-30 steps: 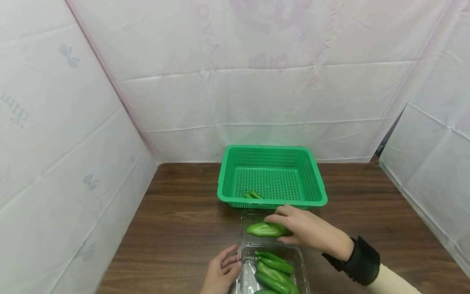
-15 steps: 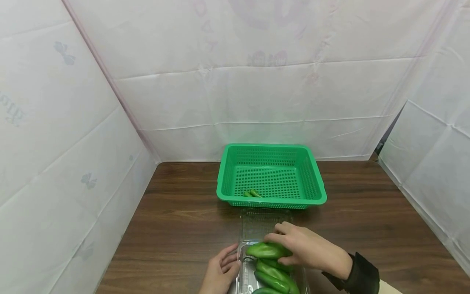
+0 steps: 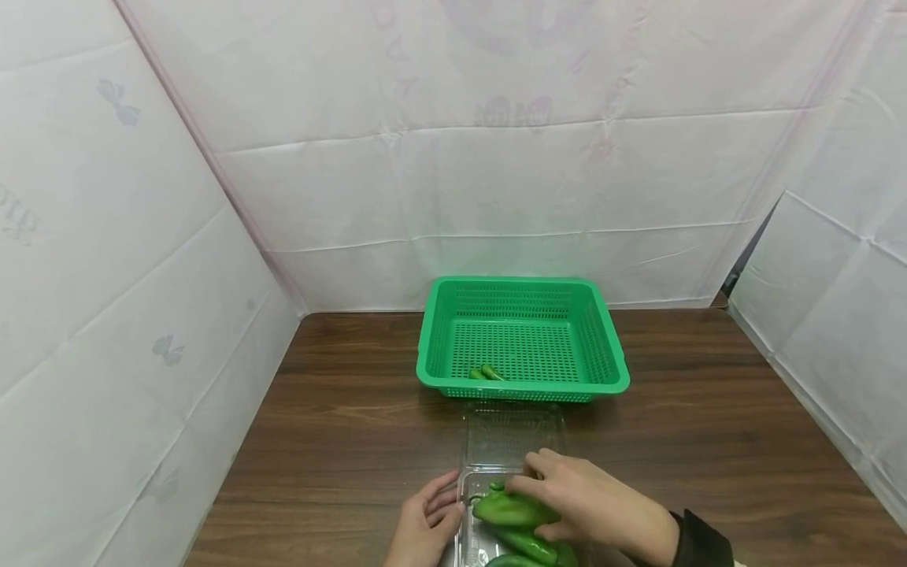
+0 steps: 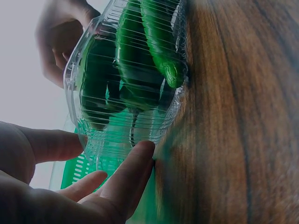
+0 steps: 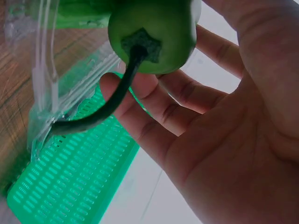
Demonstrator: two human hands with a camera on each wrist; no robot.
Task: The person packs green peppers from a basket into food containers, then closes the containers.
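Observation:
My right hand grips a plump green pepper from above, inside the clear plastic clamshell box. In the right wrist view the pepper's dark curved stem hangs beside the box wall, and my fingers bend round its far side. More long green peppers lie beneath it; my right hand partly hides them. At the box's left wall is my left hand. In the left wrist view its thumb touches near the rim and its extended index finger touches lower on the ribbed wall.
The box's clear lid lies folded back on the dark wooden table. Just behind it stands a green perforated basket with small green pepper ends near its front wall. White sheeting encloses the back and sides.
My right hand has brought the pepper from above the lid toward me and down onto the others in the box. My left hand has stayed at the box's left wall.

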